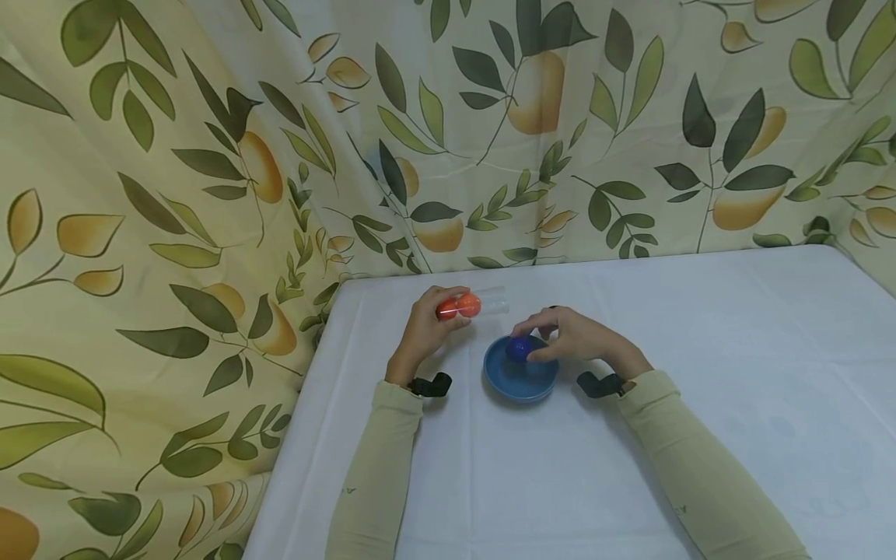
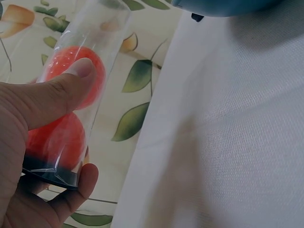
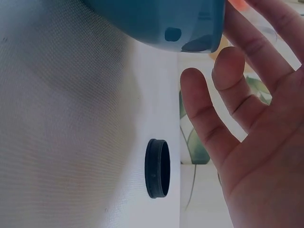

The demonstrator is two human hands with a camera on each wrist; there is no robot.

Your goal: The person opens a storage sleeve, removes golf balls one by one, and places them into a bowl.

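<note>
My left hand point(image 1: 423, 323) holds a clear plastic tube point(image 1: 495, 300) with a dark base, tipped sideways so its far end points right. Two orange-red balls point(image 1: 468, 304) sit inside it; the left wrist view shows the thumb point(image 2: 71, 88) across the tube point(image 2: 111, 35) and dimples on one ball point(image 2: 95, 71). My right hand point(image 1: 577, 336) reaches over a blue bowl point(image 1: 521, 389) and pinches a dark blue ball point(image 1: 518, 349) between thumb and fingers. In the right wrist view the ball is hidden by the bowl point(image 3: 190, 23).
A black ring-shaped cap point(image 3: 157, 168) stands on the white tablecloth point(image 1: 700, 389) beyond the right hand. A leaf-and-fruit patterned curtain point(image 1: 434, 155) hangs along the table's back and left sides. Each wrist wears a small black camera mount point(image 1: 432, 385).
</note>
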